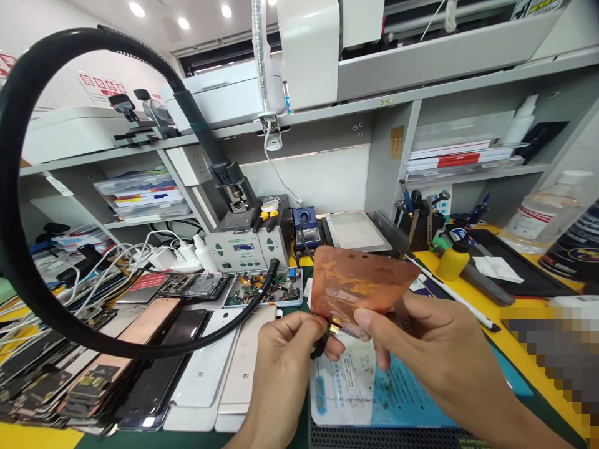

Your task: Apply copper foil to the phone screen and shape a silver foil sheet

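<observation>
Currently | left hand [283, 362]: mine, pinched closed at copper-coloured panel [358, 280] corner | right hand [437, 355]: mine, grasping copper-coloured panel

Bottle [453, 260] yellow; panel [360, 284] coppery-orange w/ streaks; mat [397, 386] blue & wht.

Glossy coppery film [360, 280]; blk hose [12, 156] smooth, matt; yellow bottle [453, 260] plastic.

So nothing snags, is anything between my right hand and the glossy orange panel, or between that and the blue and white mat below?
Nothing visible separates your right hand from the panel; the thumb touches it. Below the panel, fingertips and a small black strip at your left hand overlap the mat.
</observation>
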`<state>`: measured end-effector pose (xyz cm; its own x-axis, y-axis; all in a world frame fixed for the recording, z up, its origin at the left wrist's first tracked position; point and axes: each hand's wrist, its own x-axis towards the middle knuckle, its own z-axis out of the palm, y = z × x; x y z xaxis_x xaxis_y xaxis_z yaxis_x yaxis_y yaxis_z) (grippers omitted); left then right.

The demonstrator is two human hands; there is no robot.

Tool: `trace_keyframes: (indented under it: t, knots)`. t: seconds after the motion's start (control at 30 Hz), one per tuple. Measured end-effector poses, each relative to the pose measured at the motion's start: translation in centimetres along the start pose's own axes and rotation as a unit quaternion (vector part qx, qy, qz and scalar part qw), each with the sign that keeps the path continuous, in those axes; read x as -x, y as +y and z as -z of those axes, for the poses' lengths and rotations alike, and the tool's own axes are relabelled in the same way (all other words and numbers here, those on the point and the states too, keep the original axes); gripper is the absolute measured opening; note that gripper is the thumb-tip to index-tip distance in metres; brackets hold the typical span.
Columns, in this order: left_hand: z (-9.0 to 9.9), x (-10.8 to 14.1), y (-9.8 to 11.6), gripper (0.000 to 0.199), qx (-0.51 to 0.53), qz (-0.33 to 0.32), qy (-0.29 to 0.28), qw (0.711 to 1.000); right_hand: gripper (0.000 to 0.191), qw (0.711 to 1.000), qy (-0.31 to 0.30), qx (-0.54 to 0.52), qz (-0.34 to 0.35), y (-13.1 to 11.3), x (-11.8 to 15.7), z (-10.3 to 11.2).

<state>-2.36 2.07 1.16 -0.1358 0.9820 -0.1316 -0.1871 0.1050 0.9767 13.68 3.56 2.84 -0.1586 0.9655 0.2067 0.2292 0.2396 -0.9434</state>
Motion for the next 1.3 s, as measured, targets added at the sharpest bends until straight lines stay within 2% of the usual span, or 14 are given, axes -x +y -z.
trace_keyframes:
  t: [0.33, 0.67, 0.87, 1.07, 1.3]
  knots:
    - [0.2, 0.1, -0.2, 0.029, -0.017, -0.013, 0.015, 1.0, 0.031, 1.0, 0.003, 0.003, -0.014, -0.1, 0.0, -0.2]
    - [0.0, 0.4, -0.2, 0.03, 0.007, -0.039, 0.019, 0.999, 0.029, 0.99, -0.025, -0.133, -0.038, -0.4, -0.6, 0.2]
    - [0.2, 0.5, -0.4, 0.032, -0.01, -0.047, 0.021, 0.999, 0.028, 0.985, -0.026, -0.156, -0.064, -0.8, -0.8, 0.4]
    - [0.0, 0.6, -0.5, 0.031, 0.002, -0.053, 0.025, 0.998, 0.031, 0.983, -0.028, -0.169, -0.059, 0.3, -1.0, 0.3]
    - [-0.1, 0.6, -0.7, 0.028, 0.035, -0.016, 0.04, 0.998, 0.034, 0.977, -0.038, -0.193, -0.081, 0.6, -1.2, 0.2]
